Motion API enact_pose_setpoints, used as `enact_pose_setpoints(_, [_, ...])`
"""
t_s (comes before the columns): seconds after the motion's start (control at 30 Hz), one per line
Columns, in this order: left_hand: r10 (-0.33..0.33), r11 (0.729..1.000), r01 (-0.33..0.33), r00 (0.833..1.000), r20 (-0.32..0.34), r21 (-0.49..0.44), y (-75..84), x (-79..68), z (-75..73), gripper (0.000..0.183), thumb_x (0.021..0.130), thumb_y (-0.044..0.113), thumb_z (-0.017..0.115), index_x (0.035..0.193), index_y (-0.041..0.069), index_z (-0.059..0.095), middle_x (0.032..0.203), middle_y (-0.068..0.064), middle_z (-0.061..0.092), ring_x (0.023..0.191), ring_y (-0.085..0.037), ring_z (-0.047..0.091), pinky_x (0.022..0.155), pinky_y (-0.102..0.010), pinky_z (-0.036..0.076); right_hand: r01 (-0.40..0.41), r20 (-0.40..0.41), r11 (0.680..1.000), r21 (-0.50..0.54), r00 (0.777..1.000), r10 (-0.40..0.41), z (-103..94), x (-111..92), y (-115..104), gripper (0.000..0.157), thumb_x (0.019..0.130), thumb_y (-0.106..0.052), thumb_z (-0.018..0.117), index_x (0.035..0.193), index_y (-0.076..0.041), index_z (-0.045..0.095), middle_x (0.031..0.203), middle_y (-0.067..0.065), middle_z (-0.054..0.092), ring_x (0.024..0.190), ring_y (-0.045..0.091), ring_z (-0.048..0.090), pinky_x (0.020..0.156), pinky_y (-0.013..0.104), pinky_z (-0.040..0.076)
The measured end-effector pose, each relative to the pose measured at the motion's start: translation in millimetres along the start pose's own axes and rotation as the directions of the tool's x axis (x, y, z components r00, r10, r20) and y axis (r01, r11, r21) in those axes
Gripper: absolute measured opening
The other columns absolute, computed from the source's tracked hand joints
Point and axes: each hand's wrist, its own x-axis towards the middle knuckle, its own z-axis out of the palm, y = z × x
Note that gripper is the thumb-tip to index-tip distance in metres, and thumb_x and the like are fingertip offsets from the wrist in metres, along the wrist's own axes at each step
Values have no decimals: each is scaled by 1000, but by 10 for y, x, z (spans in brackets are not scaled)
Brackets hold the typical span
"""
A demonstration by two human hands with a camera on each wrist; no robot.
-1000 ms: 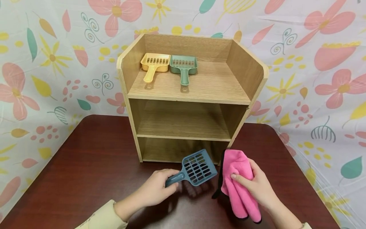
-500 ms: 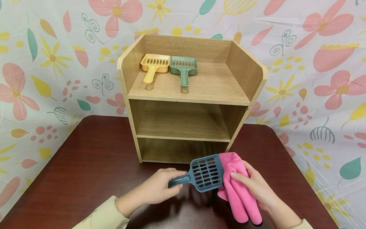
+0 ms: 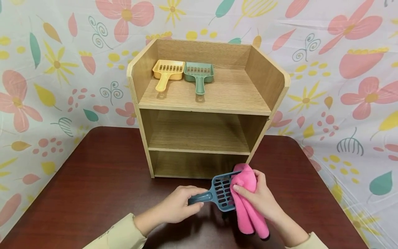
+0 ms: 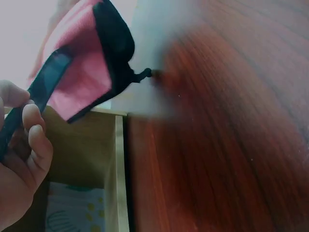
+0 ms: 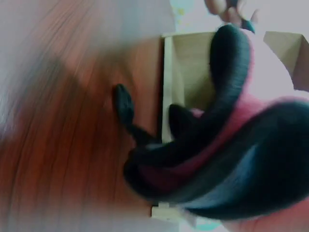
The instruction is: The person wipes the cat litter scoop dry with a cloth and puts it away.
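In the head view my left hand grips the handle of a blue slotted litter scoop, its head pointing right. My right hand holds a folded pink cloth with black edging, thumb on top, wrapped over the far end of the scoop's head. That end of the scoop is hidden under the cloth. From the left wrist, fingers curl round the scoop's handle, and the pink cloth lies behind the scoop. The right wrist view is filled by the cloth's black border and dangling black loop.
A wooden three-level shelf stands at the back of the dark red-brown table. On its top level lie a yellow litter scoop and a green litter scoop, side by side. A floral sheet hangs behind.
The scoop has moved right and slightly down, from apart from the cloth to being covered by it at its far end. The right hand with the cloth has shifted left over the scoop.
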Motion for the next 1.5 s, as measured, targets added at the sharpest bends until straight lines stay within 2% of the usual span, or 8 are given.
enact_pose_setpoints(0.17, [-70,994,68,997,-20,-86,-53,-13,-4,33,85,8,62,117,5,65,99,-7,69,75,0,53,66,-16,49,59,142,979,193,986,-87,-41,-72,8,51,94,-19,56,134,-9,26,118,11,53,93,10,62,80,24,52])
enact_pose_setpoints(0.33, [-105,986,99,994,-34,-134,-73,-38,-12,34,84,7,63,118,5,65,101,-8,69,75,0,53,65,-17,50,-36,432,848,528,871,-232,-179,-95,127,54,100,-9,35,149,-25,16,130,-7,50,111,8,57,92,26,49])
enact_pose_setpoints(0.4, [-93,987,87,995,-42,-137,-75,-35,4,34,84,6,63,117,5,65,100,-9,69,75,0,53,65,-17,50,-49,451,842,538,860,-238,-180,-87,187,62,100,-7,37,151,-33,10,134,-8,46,113,10,57,92,30,50])
enact_pose_setpoints(0.57, [-37,998,33,996,-79,-53,-75,-2,61,34,81,5,65,116,2,65,99,-8,69,77,-2,55,67,-15,50,16,254,914,405,959,-129,-15,-75,252,56,96,-9,52,144,-14,24,116,-2,60,92,20,68,77,41,56])
enact_pose_setpoints(0.7, [-11,990,24,995,-98,138,-53,30,72,36,82,12,67,117,2,65,99,-6,70,78,-4,57,70,-15,49,-40,82,927,373,997,10,119,-68,237,36,93,-13,58,122,3,42,88,6,70,71,31,70,67,45,57])
enact_pose_setpoints(0.87, [14,908,24,996,-87,417,-36,34,64,33,84,24,69,113,10,67,92,2,69,73,-6,60,67,-23,51,-85,-67,949,302,992,110,188,-68,238,32,92,-15,60,115,5,51,77,10,69,64,26,70,60,37,57])
enact_pose_setpoints(1.03, [25,849,-17,1000,-8,528,-28,17,58,31,87,23,67,113,7,65,93,0,68,74,-9,62,64,-25,52,-56,-153,980,188,984,86,191,-51,250,31,92,-20,61,108,6,57,70,6,68,58,16,67,54,29,55])
enact_pose_setpoints(1.5, [17,899,-47,997,71,435,-31,-10,-38,26,91,17,62,114,6,62,97,-1,67,83,-9,61,73,-23,52,52,-119,998,-23,991,-54,106,37,196,29,91,-21,62,110,0,58,85,13,66,62,9,64,59,25,54])
